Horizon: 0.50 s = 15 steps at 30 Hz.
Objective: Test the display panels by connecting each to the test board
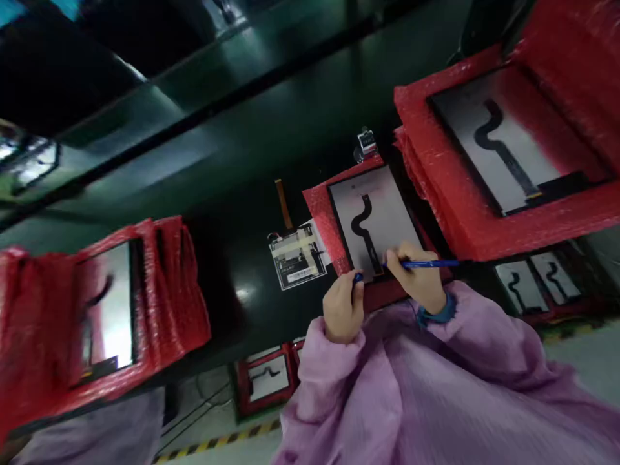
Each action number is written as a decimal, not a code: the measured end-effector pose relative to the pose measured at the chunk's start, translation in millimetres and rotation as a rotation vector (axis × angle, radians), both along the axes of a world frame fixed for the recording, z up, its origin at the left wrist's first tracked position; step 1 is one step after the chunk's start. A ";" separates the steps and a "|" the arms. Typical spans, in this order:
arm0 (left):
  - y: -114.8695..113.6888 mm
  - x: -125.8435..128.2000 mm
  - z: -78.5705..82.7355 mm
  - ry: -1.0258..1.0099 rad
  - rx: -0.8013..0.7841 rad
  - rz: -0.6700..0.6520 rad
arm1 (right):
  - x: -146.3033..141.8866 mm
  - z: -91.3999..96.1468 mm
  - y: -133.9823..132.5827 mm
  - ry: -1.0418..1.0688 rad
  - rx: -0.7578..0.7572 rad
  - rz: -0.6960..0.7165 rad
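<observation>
A blue pen [431, 263] is gripped in my right hand [416, 278], its tip at the lower end of a black ribbon cable [359, 227]. That cable curves across the pale back of a display panel [390, 203] lying on red bubble wrap [325, 216]. My left hand [343, 311] is closed by the panel's lower left corner, pinching a small blue piece [358, 278] that looks like a pen cap. Left of the panel lies a circuit board assembly [298, 255] with a white label and an orange-brown flex strip [283, 203].
Stacks of red bubble wrap with display panels stand at right [436, 187] and left [169, 284] on the dark table [232, 258]. A small metal-looking item [367, 142] sits behind the panel. More panels [268, 374] lie below the table edge. Another person's sleeve [97, 429] shows lower left.
</observation>
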<state>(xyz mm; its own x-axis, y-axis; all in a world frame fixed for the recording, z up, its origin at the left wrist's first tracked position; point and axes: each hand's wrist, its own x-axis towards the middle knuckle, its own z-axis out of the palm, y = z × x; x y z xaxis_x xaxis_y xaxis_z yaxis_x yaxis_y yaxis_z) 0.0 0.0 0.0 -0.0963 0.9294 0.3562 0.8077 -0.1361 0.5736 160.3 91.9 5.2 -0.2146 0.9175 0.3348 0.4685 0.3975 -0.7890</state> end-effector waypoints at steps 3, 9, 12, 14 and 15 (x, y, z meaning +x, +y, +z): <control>-1.1 -1.5 -2.6 -0.014 -0.005 0.007 | -2.9 0.7 0.1 -0.015 -0.014 0.007; -0.9 -1.2 -2.0 -0.060 -0.030 0.007 | -6.2 3.6 0.5 -0.004 -0.052 -0.003; -0.7 -1.0 -1.3 -0.067 -0.035 0.010 | -4.5 6.0 -0.5 0.041 -0.075 -0.022; -1.4 -1.5 -1.8 -0.064 0.002 0.018 | -1.2 9.5 -2.5 0.090 -0.096 -0.045; -2.1 -2.0 -2.1 -0.062 0.036 0.020 | 1.0 12.0 -4.1 0.150 -0.132 -0.049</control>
